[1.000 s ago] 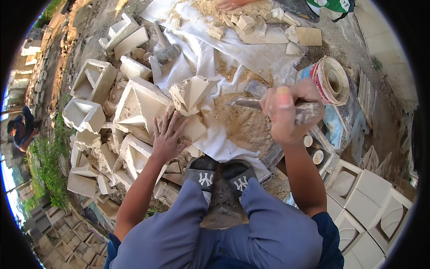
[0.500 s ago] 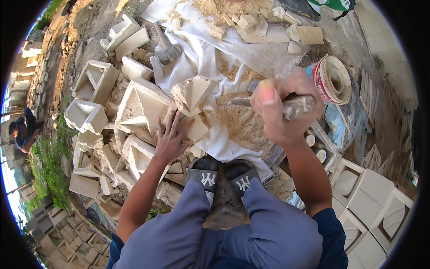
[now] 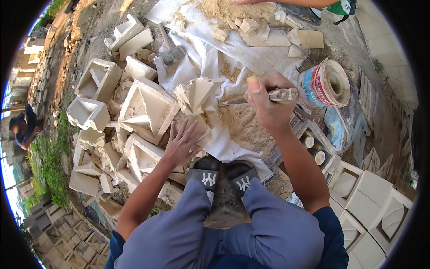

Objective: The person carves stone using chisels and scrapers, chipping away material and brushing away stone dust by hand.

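My left hand [image 3: 181,145] lies with spread fingers on a pale slab-like block piece [image 3: 197,125], in front of a jagged broken block [image 3: 195,94]. My right hand [image 3: 271,101] is wrapped round a narrow-bladed tool [image 3: 283,94] with a worn, pale-crusted handle, which looks like a chisel. Its thin metal blade points left over sandy debris [image 3: 244,123] on a white sheet [image 3: 219,145]. The blade's tip is near the jagged block but apart from it. Beside my left hand sits a hollow square block [image 3: 145,107] with a slanted inner wall.
More hollow blocks [image 3: 96,80] and fragments crowd the left. A mallet [image 3: 172,54] lies beyond them. A red-and-blue bucket [image 3: 320,85] stands at right, with finished blocks [image 3: 365,201] lower right. Another person's arm [image 3: 300,2] reaches in at the far edge; a second person [image 3: 24,127] is far left.
My right hand has dropped away from the camera and slightly left with the tool. The left hand has shifted a little right. Another person's arm has come in at the top.
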`<state>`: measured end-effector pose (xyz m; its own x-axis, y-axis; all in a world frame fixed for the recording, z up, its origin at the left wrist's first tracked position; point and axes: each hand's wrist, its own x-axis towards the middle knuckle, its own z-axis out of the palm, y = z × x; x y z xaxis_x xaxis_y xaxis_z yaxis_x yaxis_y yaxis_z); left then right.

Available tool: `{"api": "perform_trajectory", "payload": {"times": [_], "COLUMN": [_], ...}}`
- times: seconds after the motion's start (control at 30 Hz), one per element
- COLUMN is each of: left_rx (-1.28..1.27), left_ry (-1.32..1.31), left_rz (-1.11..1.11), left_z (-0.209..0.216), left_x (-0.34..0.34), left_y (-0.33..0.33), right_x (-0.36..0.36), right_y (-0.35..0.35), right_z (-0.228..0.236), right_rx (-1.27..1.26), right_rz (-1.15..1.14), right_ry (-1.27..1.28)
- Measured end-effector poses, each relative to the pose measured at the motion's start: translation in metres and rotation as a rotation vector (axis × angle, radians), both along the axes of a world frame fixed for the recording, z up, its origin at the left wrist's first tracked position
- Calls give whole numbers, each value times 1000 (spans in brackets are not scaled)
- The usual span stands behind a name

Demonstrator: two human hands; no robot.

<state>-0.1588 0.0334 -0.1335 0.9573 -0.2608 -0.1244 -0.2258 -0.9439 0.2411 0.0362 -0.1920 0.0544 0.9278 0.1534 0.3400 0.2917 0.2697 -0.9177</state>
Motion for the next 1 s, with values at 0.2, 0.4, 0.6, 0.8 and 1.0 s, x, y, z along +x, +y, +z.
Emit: {"api": "perform_trajectory", "payload": {"times": [0.2,0.4,0.6,0.8,1.0], "left_rx": [27,49,-43,37,40], "left_ry": [85,139,101,127,160], "left_rz": [-27,-59,-77,-69,-77], "left_z": [3,2,5,2,1], "left_x": [6,2,10,4,2], "left_y": [-6,2,-7,0,-2], "right_x": [-12,-16,-16,-41,-38], "right_y": [-12,-11,-37,-52,-62], "right_z": [11,23,7,17,13], "right_rx": [30,-246,-418,-1,-19], "right_rz": [203,127,43,198,258], "right_ry": [-265,-318,-305,-64,-124]}}
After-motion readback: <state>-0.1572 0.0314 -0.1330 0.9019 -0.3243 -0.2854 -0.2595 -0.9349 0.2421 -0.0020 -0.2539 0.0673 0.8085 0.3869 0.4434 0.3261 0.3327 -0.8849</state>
